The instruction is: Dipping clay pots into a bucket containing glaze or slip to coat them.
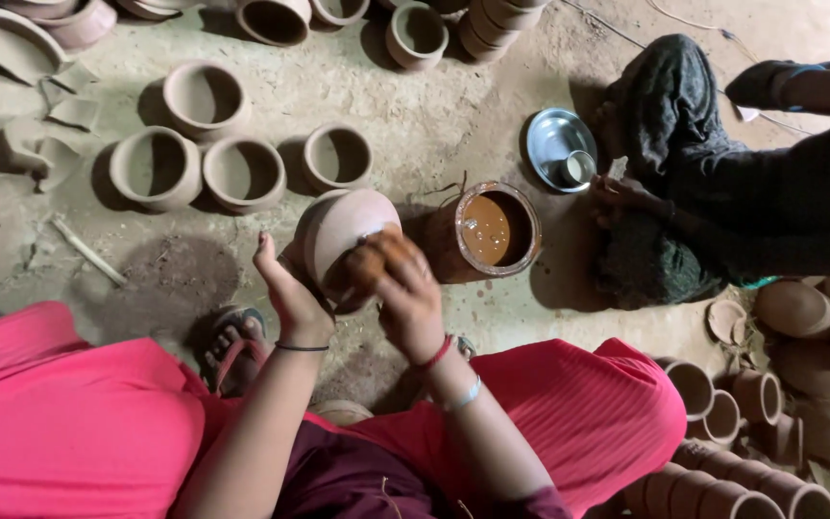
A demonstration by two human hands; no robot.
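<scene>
While I am sitting on the dirt floor [415,115] in my pink skirt [60,413], I am looking down at my two hands working over one clay pot. At the far left, broken clay pieces [50,106] are lying near the edge, and just right of them three unfired pots [156,168] are standing close together, mouths up. My sandalled foot [232,351] is showing below them. My left hand [290,293] is cupping the round clay pot [343,240] from its left side, fingers spread open around the wall and pressing against it, so the pot is being held up off the floor, tilted on its side. My right hand [405,298] is closing its fingers over a wet brown rag [377,259], and that wad is touching the pot's lower right surface. Just right of the pot, a bucket of brown liquid [492,231] is standing on the floor. Beyond it a steel plate [554,144] with a small cup is lying near another person [722,183] who is sitting in dark clothes. At the lower right, more reddish pots [722,404] are crowding together.
</scene>
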